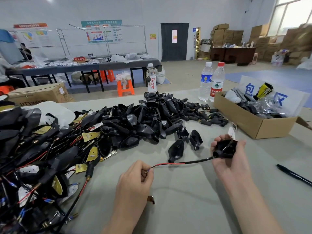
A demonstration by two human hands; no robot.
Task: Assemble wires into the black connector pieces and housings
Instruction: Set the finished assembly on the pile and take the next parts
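The right hand (pixel 231 159), in the lower right of the frame, is curled round a black housing (pixel 227 148), with the fingers wrapped over its far side and the thumb along the near side. A wire (pixel 177 163) leaves the housing's narrow end, black-sleeved at first and then red. It runs leftward just above the desk (pixel 185 208) to the left hand (pixel 135 181), low in the centre, whose thumb and forefinger pinch the wire's tip. Just beyond the wire lie two loose housings (pixel 176 150), a little apart from each other. Behind them, across the middle of the frame, spreads a pile of empty housings (pixel 143 119), with a scatter of small connector pieces (pixel 202 114) at its right edge. The left side is filled by a tangled heap of wired assemblies (pixel 42 149) with red and black leads and yellow plates. A cardboard box (pixel 253 125) holding bagged parts stands at the right, and two water bottles (pixel 206 80) stand just beside its far left corner. A third bottle (pixel 152 78) stands behind the pile. A black pen (pixel 293 174) lies at the right edge, near the right forearm. A small brown piece (pixel 151 199) lies beside the left wrist.
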